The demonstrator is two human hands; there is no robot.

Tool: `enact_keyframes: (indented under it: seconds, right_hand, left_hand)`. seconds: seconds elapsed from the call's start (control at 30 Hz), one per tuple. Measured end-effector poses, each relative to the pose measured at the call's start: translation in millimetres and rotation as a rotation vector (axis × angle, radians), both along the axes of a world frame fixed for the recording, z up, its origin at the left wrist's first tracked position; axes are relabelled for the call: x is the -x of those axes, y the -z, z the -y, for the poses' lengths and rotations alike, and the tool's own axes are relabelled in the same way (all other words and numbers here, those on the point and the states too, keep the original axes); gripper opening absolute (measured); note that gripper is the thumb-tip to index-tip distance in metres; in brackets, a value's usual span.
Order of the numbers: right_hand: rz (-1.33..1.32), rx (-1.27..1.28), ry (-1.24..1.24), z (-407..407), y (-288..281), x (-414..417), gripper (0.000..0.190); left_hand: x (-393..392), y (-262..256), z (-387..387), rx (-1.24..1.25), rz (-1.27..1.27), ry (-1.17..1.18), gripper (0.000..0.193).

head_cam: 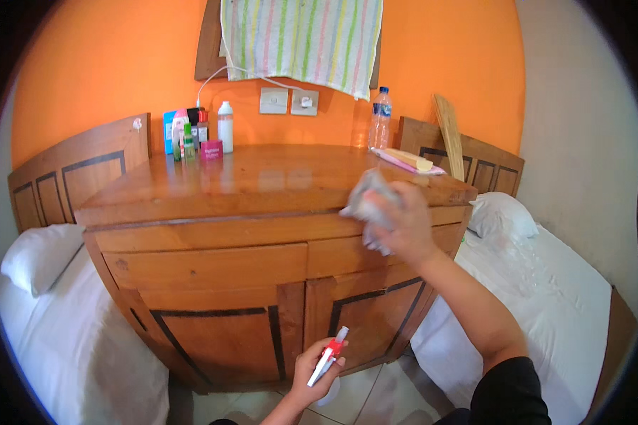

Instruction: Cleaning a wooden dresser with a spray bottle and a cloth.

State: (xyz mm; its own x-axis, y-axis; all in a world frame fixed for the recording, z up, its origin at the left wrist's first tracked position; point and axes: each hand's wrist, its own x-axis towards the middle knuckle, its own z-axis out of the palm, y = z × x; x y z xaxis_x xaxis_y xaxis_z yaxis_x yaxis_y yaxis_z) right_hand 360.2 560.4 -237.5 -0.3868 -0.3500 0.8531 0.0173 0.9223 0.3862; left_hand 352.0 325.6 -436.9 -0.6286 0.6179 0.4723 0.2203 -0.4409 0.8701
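Note:
A crumpled grey cloth (369,204) is gripped in my right hand (404,223), at the front edge of the wooden cabinet's (276,196) top, right of its middle. The hand and cloth look blurred; whether the cloth touches the wood I cannot tell. Low in front of the cabinet doors, my left hand (316,372) is closed around a spray bottle with a red and white trigger head (329,353). Most of the bottle's body is hidden behind the fingers.
Toiletry bottles (188,141), a small magenta box (211,150) and a white bottle (225,127) stand at the back left. At the back right are a plastic water bottle (380,119) and a pink packet (409,161). Beds with white sheets (526,297) flank the cabinet.

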Motion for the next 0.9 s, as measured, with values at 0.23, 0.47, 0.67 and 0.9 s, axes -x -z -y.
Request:
enact_keyframes:
  seconds: [0.23, 0.47, 0.67, 0.9]
  right_hand:
    - [-0.474, 0.774, 0.001, -67, 50, -15, 0.046]
    - [-0.016, 0.238, -0.167, 5, 72, 1, 0.056]
    - [-0.151, 0.088, -0.088, -107, 62, -33, 0.055]
    - [-0.542, 0.788, 0.027, -155, 96, -56, 0.048]
  left_hand:
    - [-58, 34, -44, 0.036, 0.124, -0.248, 0.030]
    - [-103, 17, -58, 0.143, 0.166, -0.316, 0.034]
    - [-121, 20, -54, 0.148, 0.155, -0.457, 0.032]
    - [-125, -4, -47, 0.190, 0.143, -0.540, 0.035]
